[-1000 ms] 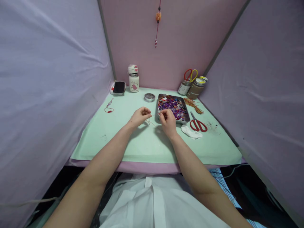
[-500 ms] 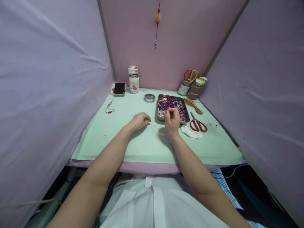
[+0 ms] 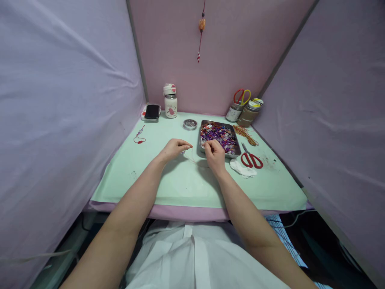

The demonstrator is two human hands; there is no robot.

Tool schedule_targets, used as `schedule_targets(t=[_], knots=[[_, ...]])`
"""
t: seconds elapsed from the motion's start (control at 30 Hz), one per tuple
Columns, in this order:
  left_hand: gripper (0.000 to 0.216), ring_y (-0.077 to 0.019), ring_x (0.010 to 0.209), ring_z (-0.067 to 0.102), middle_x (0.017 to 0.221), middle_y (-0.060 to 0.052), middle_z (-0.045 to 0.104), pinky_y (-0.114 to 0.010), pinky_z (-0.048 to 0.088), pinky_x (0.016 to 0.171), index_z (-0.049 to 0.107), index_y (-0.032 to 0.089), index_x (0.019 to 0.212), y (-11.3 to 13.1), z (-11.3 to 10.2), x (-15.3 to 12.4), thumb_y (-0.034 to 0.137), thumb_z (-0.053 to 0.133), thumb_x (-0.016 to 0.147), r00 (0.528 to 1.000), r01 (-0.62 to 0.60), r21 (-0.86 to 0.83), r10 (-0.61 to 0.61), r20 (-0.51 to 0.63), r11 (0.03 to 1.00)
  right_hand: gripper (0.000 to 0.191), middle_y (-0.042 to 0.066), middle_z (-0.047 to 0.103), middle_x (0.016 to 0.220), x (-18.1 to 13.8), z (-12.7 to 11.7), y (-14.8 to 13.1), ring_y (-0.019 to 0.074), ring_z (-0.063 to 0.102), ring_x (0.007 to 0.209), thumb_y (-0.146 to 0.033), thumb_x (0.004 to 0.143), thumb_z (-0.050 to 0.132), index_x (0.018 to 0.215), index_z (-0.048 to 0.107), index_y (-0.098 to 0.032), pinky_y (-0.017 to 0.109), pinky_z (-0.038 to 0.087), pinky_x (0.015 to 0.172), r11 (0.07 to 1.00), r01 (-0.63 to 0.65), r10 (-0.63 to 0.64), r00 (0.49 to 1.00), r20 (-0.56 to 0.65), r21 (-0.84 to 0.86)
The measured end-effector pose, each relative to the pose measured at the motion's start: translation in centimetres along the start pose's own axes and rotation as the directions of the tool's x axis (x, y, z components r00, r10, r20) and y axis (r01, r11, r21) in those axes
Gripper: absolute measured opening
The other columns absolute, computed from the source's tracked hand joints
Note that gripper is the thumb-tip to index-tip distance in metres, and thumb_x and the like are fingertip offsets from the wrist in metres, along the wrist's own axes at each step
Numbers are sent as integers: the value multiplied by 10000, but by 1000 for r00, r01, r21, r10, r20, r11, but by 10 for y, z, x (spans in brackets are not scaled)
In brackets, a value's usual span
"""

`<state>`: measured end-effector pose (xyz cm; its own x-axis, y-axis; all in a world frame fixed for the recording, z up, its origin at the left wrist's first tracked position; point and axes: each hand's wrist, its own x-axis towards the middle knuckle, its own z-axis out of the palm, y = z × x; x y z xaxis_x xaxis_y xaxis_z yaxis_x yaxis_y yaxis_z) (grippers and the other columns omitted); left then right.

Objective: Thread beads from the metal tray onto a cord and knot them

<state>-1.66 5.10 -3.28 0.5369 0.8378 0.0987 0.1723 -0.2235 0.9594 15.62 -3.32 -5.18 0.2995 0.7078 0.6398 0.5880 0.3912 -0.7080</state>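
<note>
My left hand [image 3: 175, 148] is raised over the middle of the green tabletop, its thumb and fingers pinched on a thin pale cord [image 3: 194, 161]. A small light piece, too small to name, shows under its fingers. The cord droops in a loop towards my right hand [image 3: 214, 153], which is closed in a pinch at the near left corner of a metal tray [image 3: 199, 138]. Whatever sits between the right fingertips is too small to make out. Purple, clear and orange beads [image 3: 221, 135] fill the tray.
Right of the tray lie red-handled scissors [image 3: 251, 159], a crumpled white tissue [image 3: 243, 168] and a bundle of orange cords [image 3: 246, 135]. Behind stand two jars [image 3: 248, 114], a round tin [image 3: 190, 124], a bottle [image 3: 171, 105] and a phone [image 3: 152, 112]. A red bracelet [image 3: 140, 138] lies left.
My left hand has lifted and extended its fingers towards the right hand. My right hand has shifted slightly down and left. The cord, formerly taut, now hangs slack.
</note>
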Motion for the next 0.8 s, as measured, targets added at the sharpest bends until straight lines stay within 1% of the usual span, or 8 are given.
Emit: schedule_targets(t=[0.07,0.17,0.33,0.43,0.53,0.63,0.7,0.8], knots=[[141,-148,692,565,783,-61,701,-302,438,721,744,165,779,0,1,0,245,718,666,1000,4,-1,-4,-17,1000,146,43,608,832,0,0,2,176,545,765,-194,815,457,805,602,-210,315,427,695,999,26,-25,1000,4,-20],[152,-133,690,571,767,-44,690,-291,444,719,713,156,782,-1,4,1,247,714,659,999,-21,-37,19,-37,999,186,47,627,843,-1,2,2,179,557,773,-152,790,451,819,626,-209,318,432,703,999,33,-32,998,47,-13],[201,-125,678,565,726,-27,661,-282,446,695,673,143,756,-2,9,0,303,721,644,998,-59,-95,60,2,994,124,42,636,815,-6,11,-1,159,538,661,-268,812,566,880,649,-206,313,437,667,997,-70,67,974,216,9],[216,-121,692,569,738,-21,655,-278,447,704,657,142,771,-2,13,1,302,724,643,998,-63,-121,66,19,991,99,34,633,767,-8,16,0,165,540,666,-294,812,591,815,643,-210,319,437,685,997,-74,75,964,257,-15],[245,-107,660,556,725,-2,625,-263,439,659,614,146,796,-4,17,1,282,732,630,998,-62,-166,63,4,984,129,31,625,741,-8,17,4,169,547,687,-271,836,553,750,624,-207,318,434,697,998,-59,63,972,228,-23],[245,-96,610,534,690,14,592,-254,424,615,569,155,781,-6,20,-1,267,724,628,999,-47,-179,50,13,983,137,40,626,778,-7,15,7,173,557,723,-271,851,535,771,622,-202,314,439,704,998,-40,46,990,136,-44],[224,-93,589,523,665,15,584,-251,412,600,568,154,770,-6,23,-3,258,712,633,999,-20,-146,27,41,989,136,47,629,807,-6,13,8,175,564,752,-274,859,529,795,623,-199,312,447,708,998,-10,15,996,83,-59],[181,-100,594,521,660,-1,599,-249,389,589,616,140,772,-7,28,-6,256,684,649,996,25,-52,-21,90,998,143,49,628,817,-6,11,8,173,567,761,-271,872,516,815,624,-198,303,461,690,996,51,-48,998,45,-71]])
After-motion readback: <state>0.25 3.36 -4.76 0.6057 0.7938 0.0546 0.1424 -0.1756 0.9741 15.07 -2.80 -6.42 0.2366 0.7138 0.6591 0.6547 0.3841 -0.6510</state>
